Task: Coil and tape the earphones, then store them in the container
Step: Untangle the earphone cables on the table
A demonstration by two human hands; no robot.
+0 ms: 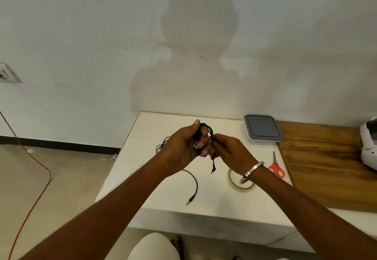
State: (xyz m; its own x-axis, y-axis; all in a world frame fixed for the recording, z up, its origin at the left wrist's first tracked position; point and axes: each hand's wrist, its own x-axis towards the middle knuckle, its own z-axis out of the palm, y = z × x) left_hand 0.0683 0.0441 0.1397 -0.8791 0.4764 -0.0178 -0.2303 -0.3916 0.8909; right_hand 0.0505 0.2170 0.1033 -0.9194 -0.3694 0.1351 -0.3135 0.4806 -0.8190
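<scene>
Both hands up over counter [163, 188]. Left hand [183, 145] grips coiled earphones [205, 131]; right hand [230, 149] pinches loose wire end. Container [262, 129] lid on, inside hidden.

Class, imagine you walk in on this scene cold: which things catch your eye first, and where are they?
First, the two hands raised over the white table: the left hand holds a black earphone coil while the right hand pinches its cable. Next, the red-handled scissors lying to the right, beside a tape roll. Behind them, at the table's far edge, sits the lidded container.
</scene>
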